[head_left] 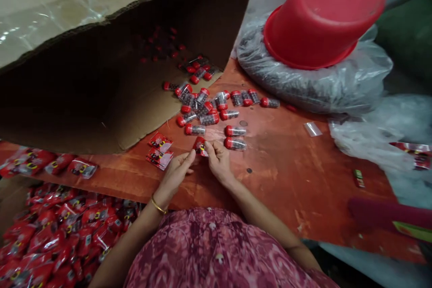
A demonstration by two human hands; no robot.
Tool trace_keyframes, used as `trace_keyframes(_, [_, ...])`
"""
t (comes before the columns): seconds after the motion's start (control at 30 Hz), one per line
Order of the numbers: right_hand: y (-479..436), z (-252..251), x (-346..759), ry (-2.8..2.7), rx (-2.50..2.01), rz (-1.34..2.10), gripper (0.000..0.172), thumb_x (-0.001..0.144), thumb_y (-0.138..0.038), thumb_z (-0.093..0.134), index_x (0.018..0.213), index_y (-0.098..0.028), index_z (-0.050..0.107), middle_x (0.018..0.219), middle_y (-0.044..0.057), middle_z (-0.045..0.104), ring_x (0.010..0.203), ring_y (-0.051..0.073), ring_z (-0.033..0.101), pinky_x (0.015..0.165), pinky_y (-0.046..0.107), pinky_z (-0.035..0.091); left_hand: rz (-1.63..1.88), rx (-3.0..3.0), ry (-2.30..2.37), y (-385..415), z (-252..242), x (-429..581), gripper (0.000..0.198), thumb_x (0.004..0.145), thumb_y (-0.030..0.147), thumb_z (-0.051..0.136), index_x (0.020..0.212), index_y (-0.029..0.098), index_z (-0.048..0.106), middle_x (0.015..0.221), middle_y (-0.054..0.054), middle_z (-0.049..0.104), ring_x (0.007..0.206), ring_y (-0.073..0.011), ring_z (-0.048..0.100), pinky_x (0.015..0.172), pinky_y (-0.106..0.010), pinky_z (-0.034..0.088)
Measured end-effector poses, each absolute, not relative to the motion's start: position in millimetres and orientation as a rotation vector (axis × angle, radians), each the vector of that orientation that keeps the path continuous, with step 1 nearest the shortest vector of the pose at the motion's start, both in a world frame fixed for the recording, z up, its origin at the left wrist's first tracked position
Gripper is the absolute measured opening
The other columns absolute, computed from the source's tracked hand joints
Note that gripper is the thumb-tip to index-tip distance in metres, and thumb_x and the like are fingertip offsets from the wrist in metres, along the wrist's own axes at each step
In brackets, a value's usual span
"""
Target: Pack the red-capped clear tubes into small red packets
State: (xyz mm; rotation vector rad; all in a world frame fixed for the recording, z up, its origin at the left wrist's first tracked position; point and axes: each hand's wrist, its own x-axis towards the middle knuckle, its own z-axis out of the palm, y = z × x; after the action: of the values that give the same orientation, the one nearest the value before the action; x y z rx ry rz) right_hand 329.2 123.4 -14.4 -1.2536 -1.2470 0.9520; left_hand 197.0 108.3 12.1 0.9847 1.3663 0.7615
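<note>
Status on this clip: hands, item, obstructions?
Right hand pinches red card, left hand at its edge. Red-capped containers lie just beyond. Nothing seen blocking either hand.

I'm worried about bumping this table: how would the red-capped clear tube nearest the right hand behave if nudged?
The tube would probably roll, since it looks rounded and lies on its side. It looks shiny, so may be slippery. It is probably light, being small beside the right hand.

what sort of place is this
Probably a small packing workshop: red-capped tubes strewn on a worktop, a large open cardboard box with more inside, and red packets heaped by the worktop's edge.
</note>
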Motion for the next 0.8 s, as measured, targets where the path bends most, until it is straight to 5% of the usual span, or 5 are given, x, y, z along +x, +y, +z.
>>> trace_keyframes(0.27, [113.0,-13.9,335.8,-1.439,-1.22,0.84,0.022,0.089,-0.029,0.042,0.076,-0.018,0.057,0.068,0.001,0.058,0.063,0.013,0.053,0.059,0.024,0.043,1.041,0.417,1.182,115.8,16.2,224.6,0.035,0.045,0.039,0.082,0.058,0.015,0.061,0.058,0.002,0.063,0.057,-0.0091,0.057,0.06,-0.021,0.046])
trace_keyframes(0.43, [113.1,-7.6,395.8,-1.838,-1.399,0.452,0.025,0.089,-0.033,0.043,0.099,-0.018,0.06,0.101,0.01,0.063,0.097,0.022,0.055,0.086,0.036,0.041,1.088,0.383,1.231,124.5,22.6,222.0,0.035,0.043,0.037,0.084,0.059,0.014,0.063,0.058,0.002,0.064,0.052,-0.0064,0.054,0.053,-0.017,0.041])
trace_keyframes(0.53, [118.8,-20.2,435.2,-2.039,-1.666,0.232,0.037,0.082,-0.039,0.055,0.111,-0.016,0.059,0.115,0.015,0.06,0.101,0.028,0.052,0.087,0.044,0.039,1.043,0.321,1.198,127.2,23.5,220.7,0.032,0.047,0.034,0.083,0.062,0.015,0.063,0.06,0.002,0.065,0.054,-0.0074,0.057,0.054,-0.019,0.043])
trace_keyframes(0.67, [118.0,-34.0,449.8,-1.98,-1.692,0.308,0.031,0.086,-0.033,0.047,0.105,-0.014,0.063,0.104,0.015,0.066,0.088,0.026,0.058,0.078,0.039,0.043,0.98,0.259,1.148,127.8,21.9,224.5,0.03,0.05,0.032,0.082,0.064,0.016,0.061,0.06,0.002,0.064,0.054,-0.0086,0.058,0.056,-0.021,0.046])
trace_keyframes(0.8, [97.0,-18.2,428.6,-1.691,-1.424,0.808,0.027,0.087,-0.034,0.045,0.095,-0.019,0.065,0.078,0.004,0.068,0.066,0.017,0.059,0.061,0.028,0.046,0.968,0.242,1.149,127.5,22.6,228.0,0.032,0.048,0.032,0.083,0.065,0.015,0.062,0.06,0.002,0.064,0.052,-0.0083,0.057,0.054,-0.02,0.046])
